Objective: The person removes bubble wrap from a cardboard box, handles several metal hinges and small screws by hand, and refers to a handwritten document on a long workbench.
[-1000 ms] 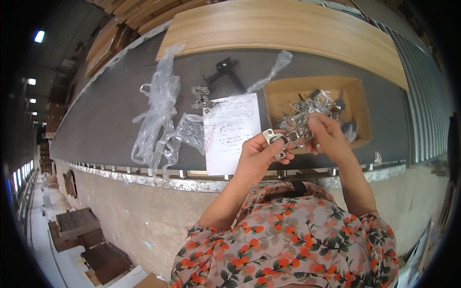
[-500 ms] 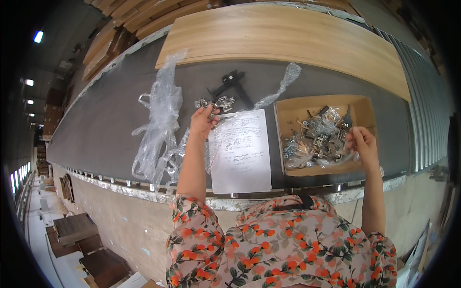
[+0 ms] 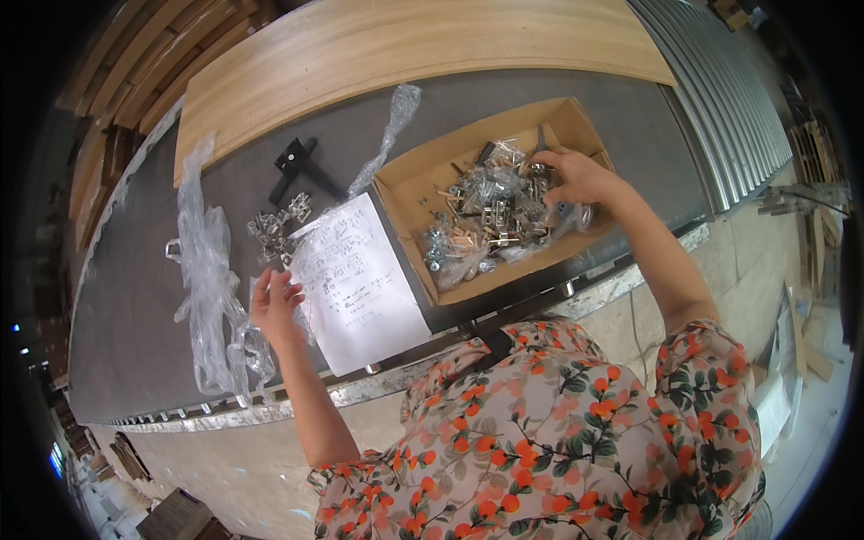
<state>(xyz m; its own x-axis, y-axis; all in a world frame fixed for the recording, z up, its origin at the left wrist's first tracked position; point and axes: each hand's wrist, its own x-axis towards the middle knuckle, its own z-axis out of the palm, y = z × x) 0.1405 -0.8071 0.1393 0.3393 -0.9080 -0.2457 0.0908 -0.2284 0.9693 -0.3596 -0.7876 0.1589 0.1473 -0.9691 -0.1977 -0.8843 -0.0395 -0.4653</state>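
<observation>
My right hand (image 3: 573, 175) reaches into an open cardboard box (image 3: 416, 244), fingers curled among several metal hinges and plastic bags of small hardware (image 3: 490, 211); whether it grips a piece I cannot tell. My left hand (image 3: 275, 304) hovers with fingers apart over the grey table (image 3: 117, 342), at the left edge of a white printed sheet (image 3: 358, 286). It holds nothing. A small pile of metal hinges (image 3: 277, 225) lies just beyond it.
Crumpled clear plastic bags (image 3: 211, 288) lie left of my left hand. A black metal bracket (image 3: 297, 166) and another clear plastic strip (image 3: 389, 126) lie farther back. A long wooden board (image 3: 414, 45) runs along the far side. The table's metal edge (image 3: 378, 382) is near my body.
My left hand has drawn back from the hinge pile toward me, empty, after leaving a hinge there. My right hand has moved deeper into the box's hardware.
</observation>
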